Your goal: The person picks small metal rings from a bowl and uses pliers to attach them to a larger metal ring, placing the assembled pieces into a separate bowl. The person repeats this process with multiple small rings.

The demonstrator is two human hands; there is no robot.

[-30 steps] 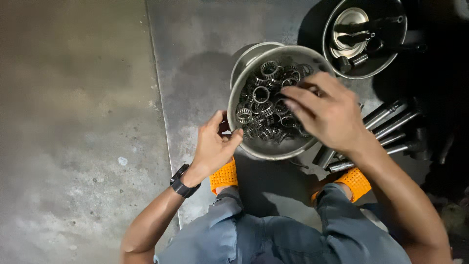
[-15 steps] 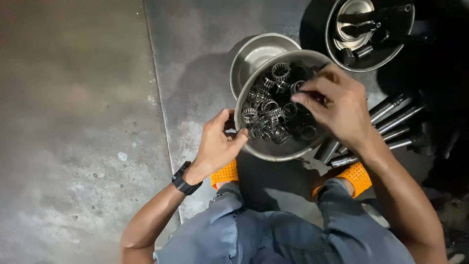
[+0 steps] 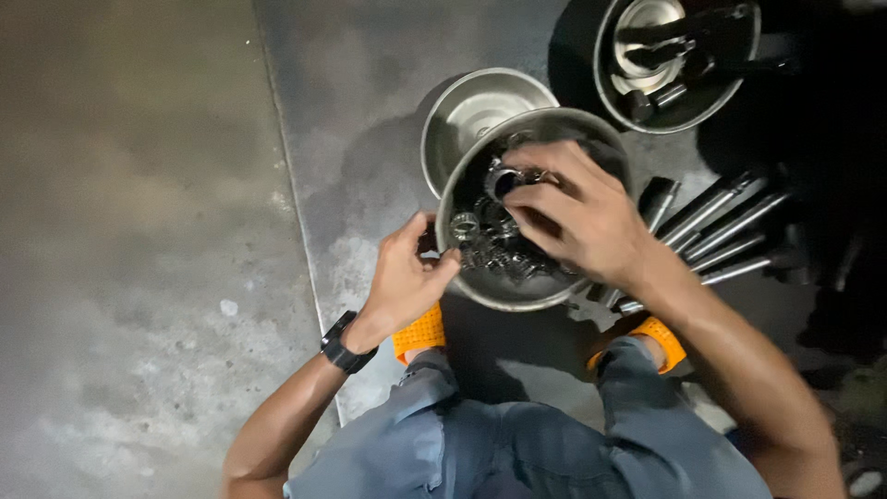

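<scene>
A steel bowl (image 3: 462,189) full of several small ring-shaped metal parts (image 3: 494,254) sits on the concrete floor between my knees. My left hand (image 3: 402,277) grips the bowl's near-left rim and tilts it a little. My right hand (image 3: 577,217) reaches into the bowl and pinches one round metal part (image 3: 502,180) between thumb and fingers above the pile. A black watch (image 3: 344,346) is on my left wrist.
An empty steel bowl (image 3: 480,106) lies just behind the full one. A third bowl (image 3: 679,60) holding dark tools stands at the top right. Several metal rods (image 3: 716,231) lie on the floor to the right. My orange sandals (image 3: 420,333) show below the bowl.
My right hand has drawn together inside the bowl and lifted one ring part out of the pile. The left hand has kept its grip on the rim.
</scene>
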